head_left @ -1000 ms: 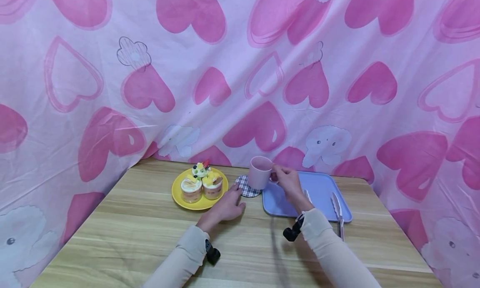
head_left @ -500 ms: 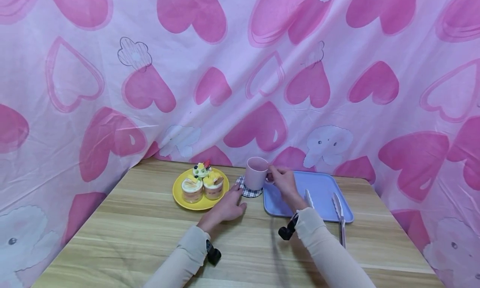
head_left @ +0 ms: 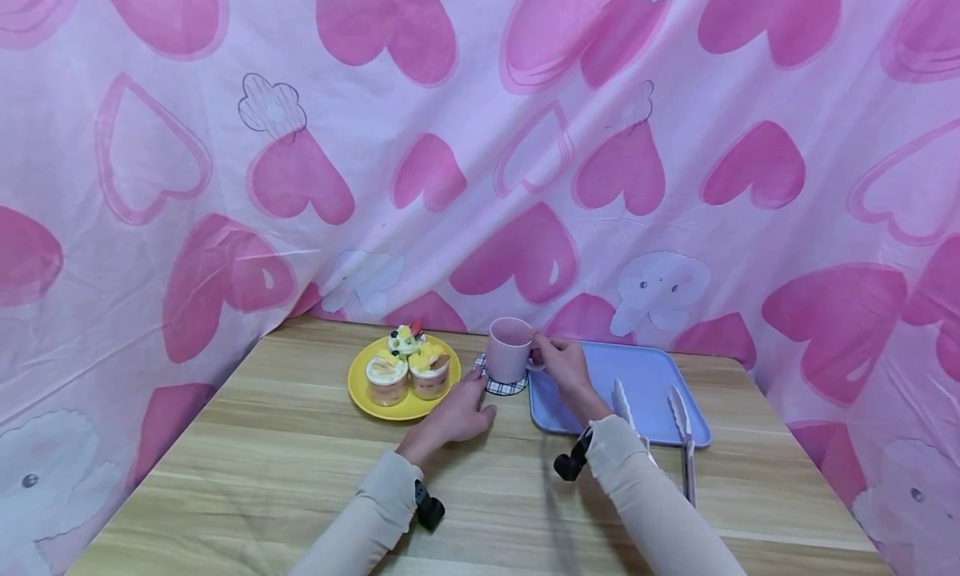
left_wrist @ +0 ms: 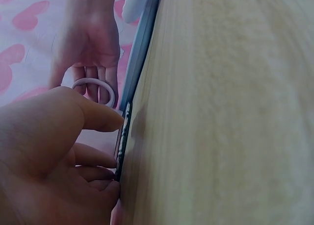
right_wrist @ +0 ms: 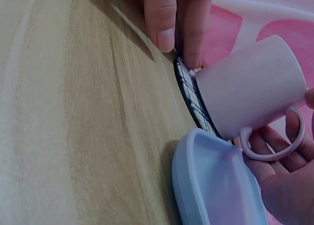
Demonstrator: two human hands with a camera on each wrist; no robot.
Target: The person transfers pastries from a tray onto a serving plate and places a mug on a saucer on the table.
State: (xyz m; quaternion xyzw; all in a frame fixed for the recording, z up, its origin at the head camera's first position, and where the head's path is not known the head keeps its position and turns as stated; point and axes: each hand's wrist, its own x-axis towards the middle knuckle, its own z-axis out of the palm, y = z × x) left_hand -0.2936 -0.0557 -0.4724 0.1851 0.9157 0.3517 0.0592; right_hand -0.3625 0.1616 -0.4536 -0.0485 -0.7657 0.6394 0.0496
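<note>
A pink mug [head_left: 507,351] stands upright over a round checked coaster [head_left: 510,388], its base close against the cloth pattern. My right hand [head_left: 564,369] grips the mug's handle; in the right wrist view the fingers pass through and behind the handle [right_wrist: 269,155]. My left hand [head_left: 456,411] reaches in from the left with its fingers stretched out, and a fingertip presses on the coaster's near left edge. In the left wrist view the coaster [left_wrist: 124,132] shows edge-on beside the left fingers.
Left of the coaster, a yellow plate [head_left: 363,401] bears dessert cups [head_left: 387,376] topped with cream and fruit. A blue tray [head_left: 600,409] lies right of the mug, with metal tongs [head_left: 686,443] resting across its near edge. A pink heart-patterned cloth [head_left: 510,251] hangs behind the wooden table [head_left: 300,476].
My right hand has carried the mug left and down over the coaster, covering more of it. The left hand has stayed at the coaster's edge.
</note>
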